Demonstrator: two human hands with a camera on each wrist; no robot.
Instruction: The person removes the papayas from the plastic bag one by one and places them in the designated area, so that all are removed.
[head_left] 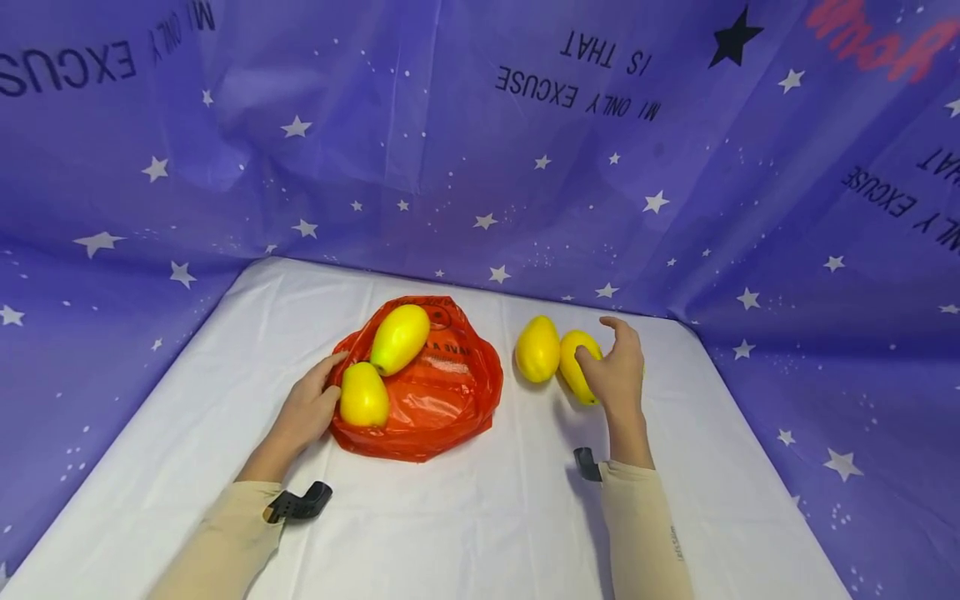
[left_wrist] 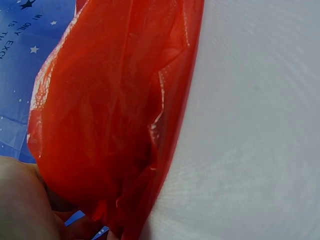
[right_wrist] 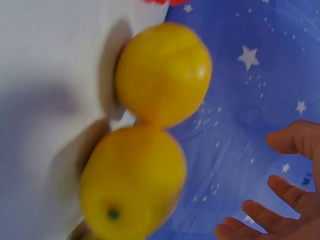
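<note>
A red plastic bag point(head_left: 438, 408) lies spread on the table with its mouth facing up. Two smooth yellow mango-shaped fruits are in its left part, an upper one point(head_left: 402, 333) and a lower one point(head_left: 364, 398). My left hand point(head_left: 306, 408) holds the bag's left rim; the left wrist view shows the red film point(left_wrist: 100, 110) beside the hand. On the right lie two more yellow fruits, one to the left point(head_left: 537, 350) and one point(head_left: 576, 371) partly behind my right hand point(head_left: 618, 367). That hand hovers there with fingers spread, apart from the fruits in the right wrist view.
White cloth covers the table point(head_left: 450, 533). Purple sheeting point(head_left: 480, 167) with stars and lettering rises behind and at the sides. A sliver of yellow point(head_left: 643, 369) shows just right of my right hand. Black wrist mounts point(head_left: 302, 502) sit on both sleeves.
</note>
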